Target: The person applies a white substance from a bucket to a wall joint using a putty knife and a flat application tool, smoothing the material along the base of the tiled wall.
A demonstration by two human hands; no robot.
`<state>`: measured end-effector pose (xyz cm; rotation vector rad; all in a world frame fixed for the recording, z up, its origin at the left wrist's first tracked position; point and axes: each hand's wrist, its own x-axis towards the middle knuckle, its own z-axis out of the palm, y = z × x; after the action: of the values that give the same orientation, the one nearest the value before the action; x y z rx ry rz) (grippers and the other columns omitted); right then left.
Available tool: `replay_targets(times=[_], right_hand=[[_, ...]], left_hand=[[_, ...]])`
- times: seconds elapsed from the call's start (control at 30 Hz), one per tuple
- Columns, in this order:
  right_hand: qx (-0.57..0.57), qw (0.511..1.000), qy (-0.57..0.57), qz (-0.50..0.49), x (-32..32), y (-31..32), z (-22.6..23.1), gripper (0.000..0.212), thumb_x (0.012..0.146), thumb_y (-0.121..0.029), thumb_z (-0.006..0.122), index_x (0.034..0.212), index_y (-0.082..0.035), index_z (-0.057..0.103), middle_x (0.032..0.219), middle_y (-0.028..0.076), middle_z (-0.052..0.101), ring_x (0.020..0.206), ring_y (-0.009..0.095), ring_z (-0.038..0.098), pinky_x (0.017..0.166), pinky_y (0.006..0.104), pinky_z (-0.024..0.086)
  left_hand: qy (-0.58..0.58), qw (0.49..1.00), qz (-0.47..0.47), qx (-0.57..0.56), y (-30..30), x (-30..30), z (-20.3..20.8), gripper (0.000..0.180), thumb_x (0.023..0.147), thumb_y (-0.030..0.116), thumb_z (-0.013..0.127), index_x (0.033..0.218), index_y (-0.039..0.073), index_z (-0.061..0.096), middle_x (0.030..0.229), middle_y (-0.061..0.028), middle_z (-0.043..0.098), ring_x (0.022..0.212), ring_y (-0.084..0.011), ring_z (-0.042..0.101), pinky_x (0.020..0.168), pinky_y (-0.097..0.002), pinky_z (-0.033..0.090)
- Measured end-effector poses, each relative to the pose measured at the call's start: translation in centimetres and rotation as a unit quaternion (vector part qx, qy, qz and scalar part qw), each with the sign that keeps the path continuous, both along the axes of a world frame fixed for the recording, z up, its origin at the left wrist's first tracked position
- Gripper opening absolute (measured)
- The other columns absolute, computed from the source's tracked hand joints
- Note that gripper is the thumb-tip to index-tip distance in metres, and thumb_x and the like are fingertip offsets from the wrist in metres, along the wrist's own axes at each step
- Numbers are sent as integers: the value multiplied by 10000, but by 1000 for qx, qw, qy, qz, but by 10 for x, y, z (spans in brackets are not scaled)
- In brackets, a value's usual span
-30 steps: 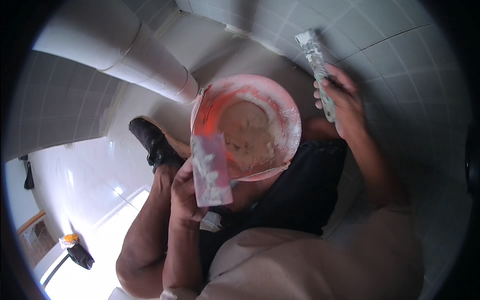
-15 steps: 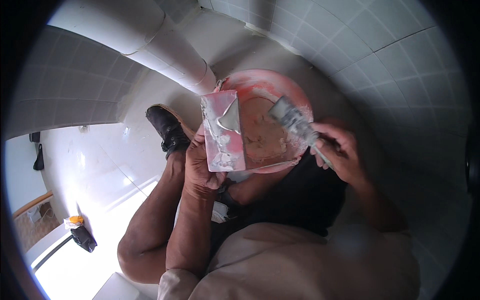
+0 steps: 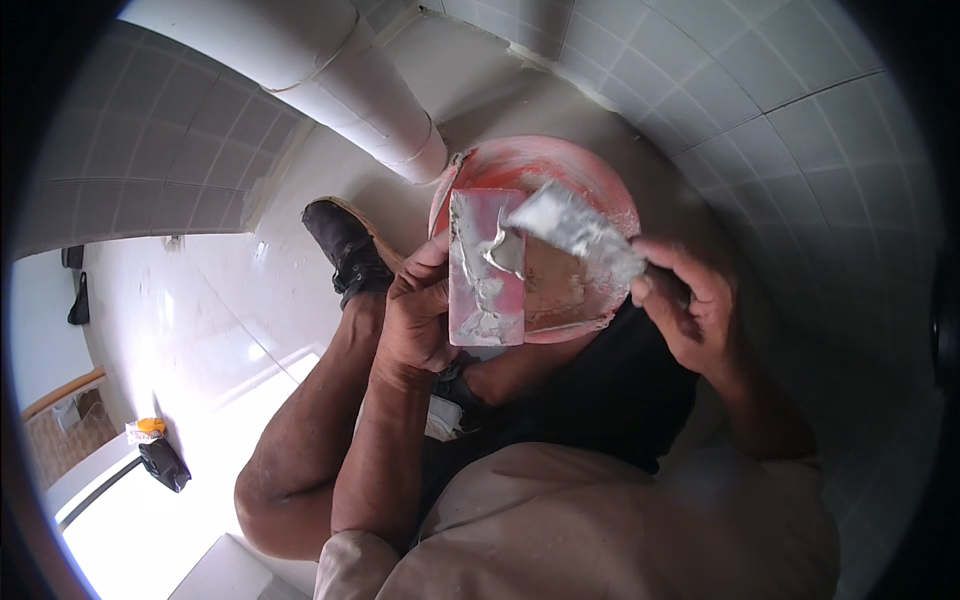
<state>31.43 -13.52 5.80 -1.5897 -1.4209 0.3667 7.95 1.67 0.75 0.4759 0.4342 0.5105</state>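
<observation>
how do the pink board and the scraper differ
The pink board is in the left hand, the scraper in the right hand. The board is pink, the scraper mostly greyish. The board runs up the picture, while the scraper slants. Both are smeared with pale paste.

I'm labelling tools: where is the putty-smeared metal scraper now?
In the head view, the scraper is just right of centre, in the right hand, over the round red bucket, its blade overlapping the rectangular pink board.
</observation>
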Motion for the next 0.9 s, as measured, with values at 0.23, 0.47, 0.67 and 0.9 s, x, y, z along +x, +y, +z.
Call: replay_targets(times=[0.23, 0.47, 0.67, 0.9], right_hand=[[-50, 998, 19, -35, 2, 14, -12, 281, 857, -43, 666, 1130, 6, 624, 957, 189, 682, 781, 330, 671, 744, 400, 514], [-52, 975, -200, -76, 112, 97, -108, 317, 848, -24, 616, 1164, -24, 588, 1012, 207, 614, 924, 393, 612, 814, 436, 497], [-93, 974, -191, -82, 144, 157, -193, 278, 859, -81, 597, 1127, -6, 599, 1065, 243, 634, 1020, 425, 602, 869, 460, 478], [-143, 966, -178, -118, 142, 168, -201, 270, 864, -99, 527, 1116, -20, 586, 1041, 261, 636, 986, 472, 589, 870, 539, 463]], left_hand=[[23, 999, -46, 16, -1, -7, 1, 509, 814, 9, 663, 1305, -50, 543, 1180, -150, 663, 1022, -215, 677, 900, -344, 557], [-5, 997, -62, -50, -23, -55, 7, 518, 783, 9, 702, 1271, -89, 556, 1151, -190, 672, 1009, -265, 684, 881, -377, 557], [28, 995, -22, -92, -41, -99, 5, 466, 768, -14, 712, 1214, -93, 600, 1122, -211, 683, 990, -282, 694, 876, -389, 562], [48, 993, 14, -104, -40, -113, -8, 504, 756, 24, 760, 1227, -62, 603, 1137, -201, 678, 1000, -282, 692, 884, -406, 566]])
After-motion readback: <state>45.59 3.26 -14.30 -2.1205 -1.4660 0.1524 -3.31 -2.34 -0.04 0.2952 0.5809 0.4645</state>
